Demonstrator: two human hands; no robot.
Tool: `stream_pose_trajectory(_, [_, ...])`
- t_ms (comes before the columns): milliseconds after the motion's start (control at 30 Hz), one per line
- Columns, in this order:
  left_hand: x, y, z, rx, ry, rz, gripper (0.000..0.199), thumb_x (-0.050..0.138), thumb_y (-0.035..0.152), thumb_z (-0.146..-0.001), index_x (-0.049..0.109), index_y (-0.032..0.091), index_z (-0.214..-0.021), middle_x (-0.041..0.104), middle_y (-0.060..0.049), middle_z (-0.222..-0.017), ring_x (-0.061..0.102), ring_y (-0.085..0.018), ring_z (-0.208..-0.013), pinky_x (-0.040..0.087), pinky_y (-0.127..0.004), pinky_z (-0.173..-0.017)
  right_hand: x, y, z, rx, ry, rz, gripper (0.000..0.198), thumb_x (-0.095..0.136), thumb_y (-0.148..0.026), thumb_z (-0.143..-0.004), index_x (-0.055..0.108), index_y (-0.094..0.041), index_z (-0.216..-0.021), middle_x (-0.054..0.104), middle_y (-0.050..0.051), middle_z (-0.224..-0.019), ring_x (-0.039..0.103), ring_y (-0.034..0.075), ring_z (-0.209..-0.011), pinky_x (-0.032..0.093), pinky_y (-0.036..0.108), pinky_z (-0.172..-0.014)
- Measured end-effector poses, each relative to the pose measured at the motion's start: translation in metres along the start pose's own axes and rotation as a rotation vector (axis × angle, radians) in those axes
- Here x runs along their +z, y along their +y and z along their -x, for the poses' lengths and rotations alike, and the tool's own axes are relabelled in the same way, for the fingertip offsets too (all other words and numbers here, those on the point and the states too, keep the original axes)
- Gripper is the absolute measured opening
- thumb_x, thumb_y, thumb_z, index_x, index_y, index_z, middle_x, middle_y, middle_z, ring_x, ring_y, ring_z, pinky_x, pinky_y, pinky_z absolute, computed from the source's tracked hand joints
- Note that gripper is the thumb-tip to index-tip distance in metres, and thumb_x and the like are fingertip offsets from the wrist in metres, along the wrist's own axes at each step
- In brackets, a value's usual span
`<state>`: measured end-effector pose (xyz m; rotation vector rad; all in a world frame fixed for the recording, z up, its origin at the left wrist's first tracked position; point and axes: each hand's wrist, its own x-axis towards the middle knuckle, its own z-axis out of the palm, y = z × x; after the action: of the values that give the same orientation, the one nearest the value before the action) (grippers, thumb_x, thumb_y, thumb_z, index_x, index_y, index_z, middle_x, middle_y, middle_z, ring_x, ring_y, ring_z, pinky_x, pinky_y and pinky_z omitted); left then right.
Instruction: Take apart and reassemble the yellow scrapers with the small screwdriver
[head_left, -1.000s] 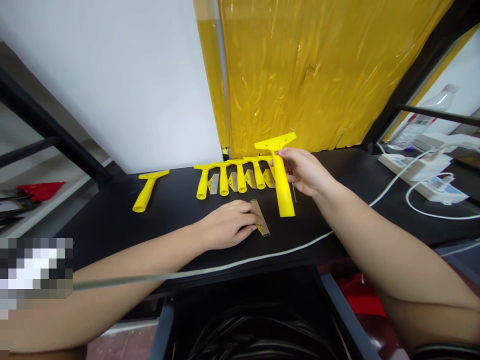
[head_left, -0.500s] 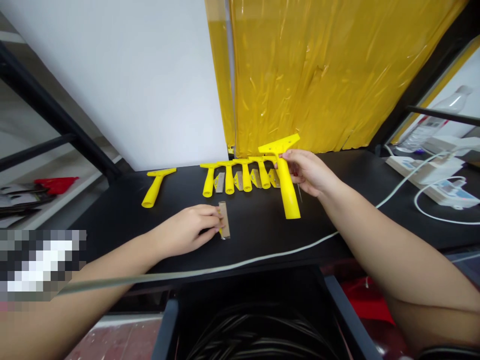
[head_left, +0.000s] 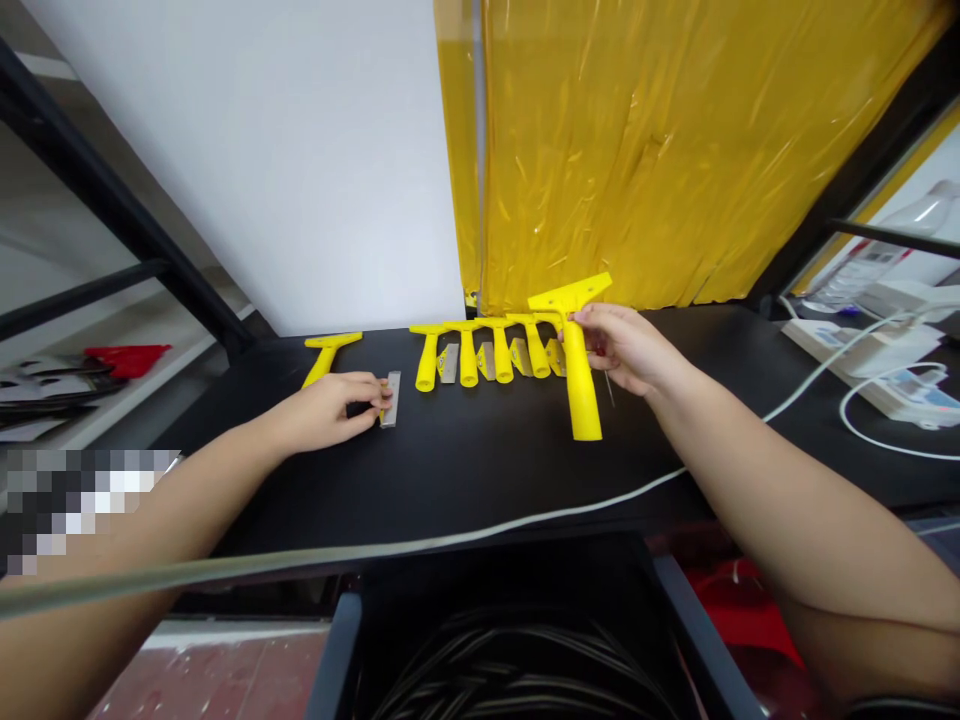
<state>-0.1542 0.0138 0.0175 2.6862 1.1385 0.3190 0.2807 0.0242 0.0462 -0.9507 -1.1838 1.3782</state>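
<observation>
My right hand [head_left: 622,345] is closed on a yellow scraper handle [head_left: 579,385], held up with its wide T-shaped head at the top. A thin metal rod [head_left: 610,389] with a bit of red sticks out below the same fingers; perhaps a screwdriver. My left hand [head_left: 334,408] pinches a flat metal scraper blade [head_left: 391,398] with a small yellow part, low over the black tabletop. Just behind that hand lies another yellow scraper handle [head_left: 322,362], partly covered. Several yellow handles [head_left: 467,358] lie in a row further right, with blade pieces [head_left: 450,363] between them.
A white cable [head_left: 525,520] runs across the front of the black table [head_left: 450,470]. Power strips [head_left: 862,370] and a plastic bottle [head_left: 877,250] are at the right. Below the edge is an open drawer [head_left: 697,620] with dark coiled strands. White and yellow sheets stand behind.
My left hand has moved left and slightly back with the blade, towards the separate handle. My right hand still holds its scraper handle in nearly the same spot. The view has shifted slightly.
</observation>
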Motion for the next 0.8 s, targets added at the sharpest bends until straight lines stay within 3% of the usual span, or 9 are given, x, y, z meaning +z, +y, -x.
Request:
stream_pose_trajectory(300, [-0.004,-0.029,-0.049,-0.072,0.014,0.034,0.026,0.064,0.04,-0.085,0.079,0.021,-0.094,0.076,-0.009,-0.119,0.072,-0.025,-0.114,0.055,-0.038,-0.102,-0.002,0.001,-0.002,0.005,0.005,0.024,0.033,0.09,-0.032,-0.069,0.06,-0.02,-0.074,0.069,0.006,-0.078,0.045,0.009,-0.054,0.011,0.022,-0.038])
stream_pose_trajectory(533, [-0.007,-0.028,-0.065,-0.101,-0.002,0.07,0.026,0.065,0.04,-0.08,0.079,0.02,-0.09,0.075,-0.009,-0.117,0.071,-0.025,-0.113,0.057,-0.027,-0.08,-0.002,0.002,-0.001,0.019,-0.006,0.034,0.03,0.087,-0.032,-0.073,0.059,-0.02,-0.075,0.07,0.007,-0.079,0.047,0.009,-0.054,0.014,0.022,-0.039])
stream_pose_trajectory(800, [-0.005,-0.027,-0.067,-0.155,0.066,0.179,0.036,0.067,0.037,-0.074,0.072,0.018,-0.104,0.077,-0.009,-0.114,0.074,-0.024,-0.104,0.058,-0.036,-0.096,0.002,0.002,0.0,0.036,-0.01,0.019,0.037,0.093,-0.033,-0.068,0.059,-0.019,-0.074,0.063,0.003,-0.071,0.047,0.009,-0.054,0.015,0.02,-0.039])
